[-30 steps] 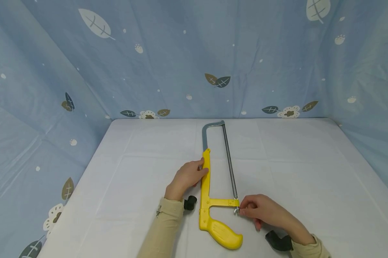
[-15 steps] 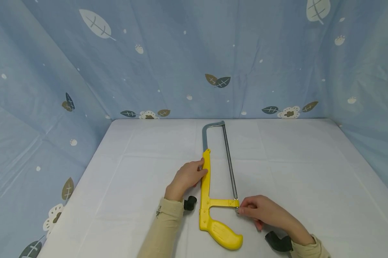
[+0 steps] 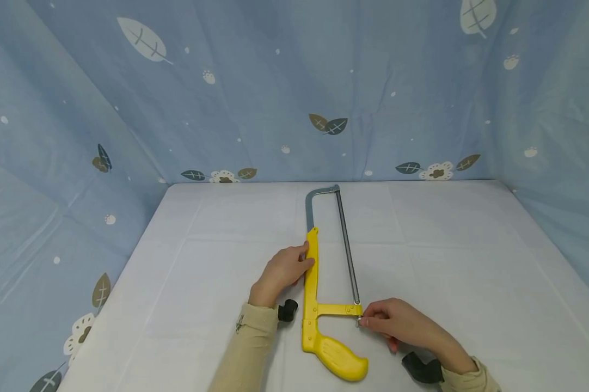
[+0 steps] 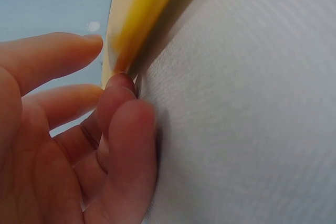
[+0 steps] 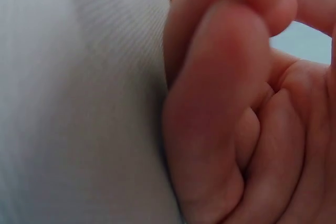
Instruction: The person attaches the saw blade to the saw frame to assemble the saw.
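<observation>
A hacksaw (image 3: 311,288) with a yellow handle and grey front frame lies flat on the white table, its blade (image 3: 346,239) to the right. My left hand (image 3: 281,272) holds the yellow frame bar midway, thumb on the near side and fingers at its left edge. In the left wrist view the bar (image 4: 149,11) is blurred beyond the curled fingers. With thumb and index finger, my right hand (image 3: 402,322) pinches the small metal wing nut (image 3: 358,322) below the yellow crosspiece. The right wrist view shows curled fingers (image 5: 220,93) against the cloth; the nut is hidden there.
White cloth (image 3: 226,218) covers the table. A blue leaf-patterned curtain (image 3: 275,87) hangs behind and at both sides. Black wrist-worn devices (image 3: 288,310) sit at both beige sleeves, the right one (image 3: 422,368) close to the table.
The wing nut has turned between my right thumb and finger: its wings showed spread, then were mostly covered, and now look narrow. The left hand and hacksaw stay put; the head view shifts slightly.
</observation>
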`<state>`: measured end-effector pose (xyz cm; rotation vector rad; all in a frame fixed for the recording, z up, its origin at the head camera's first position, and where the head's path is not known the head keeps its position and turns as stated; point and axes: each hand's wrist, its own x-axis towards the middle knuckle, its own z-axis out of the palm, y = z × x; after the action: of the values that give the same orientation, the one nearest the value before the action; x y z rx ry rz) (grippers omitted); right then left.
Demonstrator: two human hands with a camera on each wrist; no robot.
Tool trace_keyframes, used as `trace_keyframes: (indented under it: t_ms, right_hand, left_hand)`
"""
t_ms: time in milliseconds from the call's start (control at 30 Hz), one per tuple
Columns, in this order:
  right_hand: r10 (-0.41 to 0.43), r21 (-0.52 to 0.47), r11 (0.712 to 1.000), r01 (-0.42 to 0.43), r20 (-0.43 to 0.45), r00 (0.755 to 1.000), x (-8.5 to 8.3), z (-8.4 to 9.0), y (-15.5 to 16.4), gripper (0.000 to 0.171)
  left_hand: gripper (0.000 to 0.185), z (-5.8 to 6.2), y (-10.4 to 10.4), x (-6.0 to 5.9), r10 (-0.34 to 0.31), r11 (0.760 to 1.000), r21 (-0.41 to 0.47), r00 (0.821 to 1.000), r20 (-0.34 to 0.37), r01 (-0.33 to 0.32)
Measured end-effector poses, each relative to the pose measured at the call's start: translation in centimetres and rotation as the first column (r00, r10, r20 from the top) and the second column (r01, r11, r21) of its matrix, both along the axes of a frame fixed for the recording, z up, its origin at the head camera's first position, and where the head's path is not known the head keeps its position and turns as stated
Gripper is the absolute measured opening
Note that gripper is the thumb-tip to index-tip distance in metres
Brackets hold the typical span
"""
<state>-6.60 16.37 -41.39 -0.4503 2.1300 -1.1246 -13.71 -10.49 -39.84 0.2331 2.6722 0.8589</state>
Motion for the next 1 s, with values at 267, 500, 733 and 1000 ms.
trace_keyframes:
  t_ms: [267, 500, 733, 1000]
  right_hand:
    - [0.009, -0.013, 1.000, -0.009, -0.002, 1.000, -0.24, 0.08, 0.15, 0.026]
    - [-0.050, 0.019, 0.999, 0.050, -0.010, 0.999, -0.18, -0.14, -0.06, 0.029]
    - [-0.059, 0.014, 0.998, 0.059, -0.009, 0.998, -0.17, -0.08, -0.11, 0.029]
    - [-0.043, 0.020, 0.999, 0.042, 0.016, 0.999, -0.15, 0.15, -0.19, 0.030]
  left_hand:
    - [0.049, -0.03, -0.03, -0.06, 0.005, 1.000, 0.005, 1.000, 0.005, -0.005]
    - [0.039, 0.02, 0.05, -0.12, 0.007, 1.000, 0.004, 1.000, 0.004, -0.007]
    - [0.047, 0.10, 0.01, 0.00, 0.019, 1.000, 0.017, 1.000, 0.010, -0.019]
    - [0.052, 0.18, -0.06, 0.07, 0.025, 0.999, 0.023, 0.999, 0.024, -0.025]
